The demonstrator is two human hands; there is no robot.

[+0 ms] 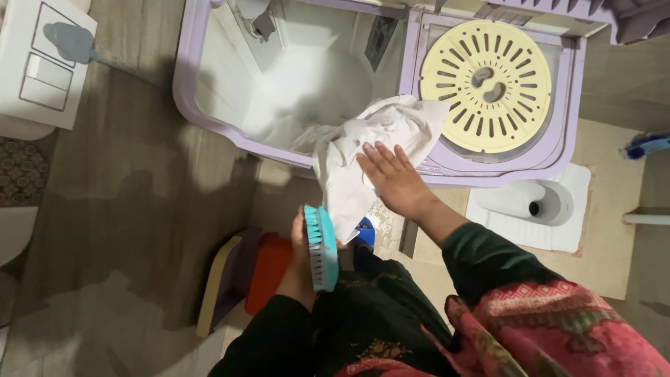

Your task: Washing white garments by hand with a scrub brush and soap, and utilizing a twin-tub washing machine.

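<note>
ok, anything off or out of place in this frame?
Nothing damaged. The white cloth hangs askew over the rim of the lilac washing machine, half in the foamy tub, half outside, with the right hand pressed flat on it. The left hand holds a teal scrub brush. The floor shows wet patches.

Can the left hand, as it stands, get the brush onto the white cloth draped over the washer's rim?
Probably yes. The left hand holds the teal brush right beside the white cloth, nothing between them. The right hand lies flat on the cloth's upper part, leaving the hanging end free.
</note>
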